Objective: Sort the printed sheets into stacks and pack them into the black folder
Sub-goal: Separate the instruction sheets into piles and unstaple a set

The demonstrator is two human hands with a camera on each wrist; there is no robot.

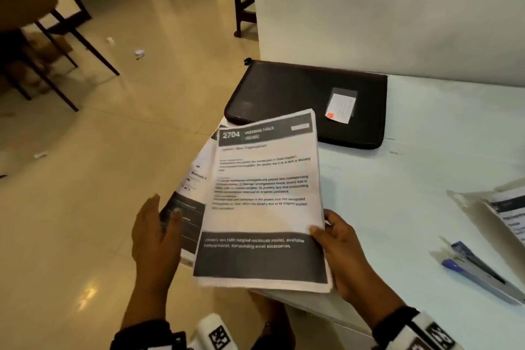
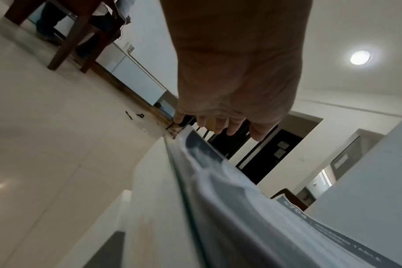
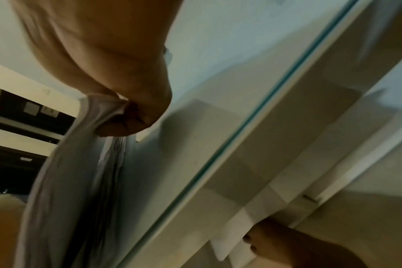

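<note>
Between both hands: sheets, R-pinched.

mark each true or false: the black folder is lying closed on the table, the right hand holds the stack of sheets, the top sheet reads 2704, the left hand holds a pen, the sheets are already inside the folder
1. The black folder lies closed on the table. True.
2. The right hand holds the stack of printed sheets. True; its thumb lies on the top sheet near the right edge.
3. The top sheet's header reads 2704. True.
4. The left hand holds a pen. False; its fingers are straight against the fanned lower sheets, and the pens lie on the table to the right.
5. The sheets are already inside the folder. False; they are in the hands, in front of the folder.
</note>
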